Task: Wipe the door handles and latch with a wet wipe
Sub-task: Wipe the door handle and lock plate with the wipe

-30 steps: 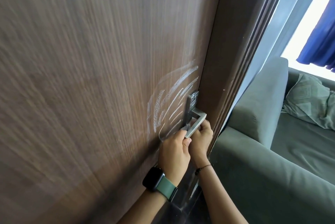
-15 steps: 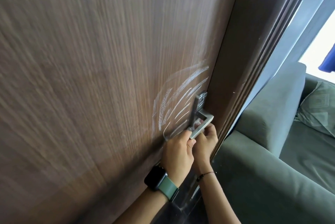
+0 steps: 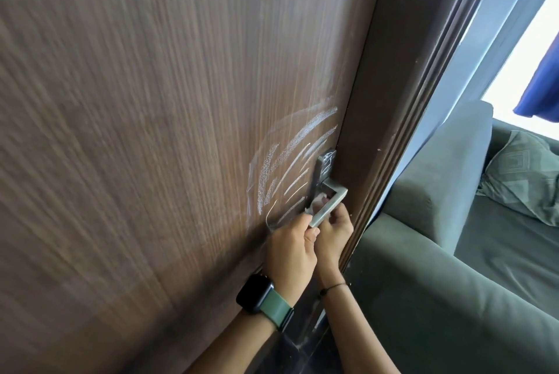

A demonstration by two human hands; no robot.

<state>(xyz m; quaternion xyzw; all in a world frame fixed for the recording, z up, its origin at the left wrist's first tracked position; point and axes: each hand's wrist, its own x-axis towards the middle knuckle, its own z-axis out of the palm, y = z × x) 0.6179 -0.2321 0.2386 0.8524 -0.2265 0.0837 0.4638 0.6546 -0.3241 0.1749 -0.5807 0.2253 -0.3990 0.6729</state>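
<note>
A: Any brand, label or lettering?
B: None legible. Only pale chalky smears (image 3: pixel 290 168) on the brown wood-grain door (image 3: pixel 151 131), arcing up and to the left of both hands. Plain dark face on the smartwatch (image 3: pixel 254 293), green strap, no text readable.

A: Handle?
B: Silver lever door handle (image 3: pixel 328 202), angular, jutting from a dark backplate (image 3: pixel 323 168) wrapped in glossy film, directly above the hands.

A: Left hand?
B: Left hand (image 3: pixel 290 255) raised from below, back toward the camera, fingers curled, thumb and fingertips pinching the lower end of the lever. Watch on that wrist.

A: Right hand?
B: Right hand (image 3: pixel 334 237) just behind and to the right of the left, touching it, fingers curled up under the lever. Thin dark bracelet (image 3: pixel 332 287) on the wrist. Looks closed on the wet wipe (image 3: pixel 317 202), though the grip itself sits mostly hidden behind the left hand and the lever.

A: Wipe location?
B: White, crumpled, showing inside the lever's loop, against the backplate, just above both sets of fingertips.

A: Latch?
B: Not distinguishable along the door's edge.

A: Beyond the hands?
B: Dark door frame (image 3: pixel 423 86) right of the handle; farther right, a green sofa (image 3: pixel 453 298) with a patterned cushion (image 3: pixel 523 174), a bright window and a blue curtain (image 3: pixel 541 95).
</note>
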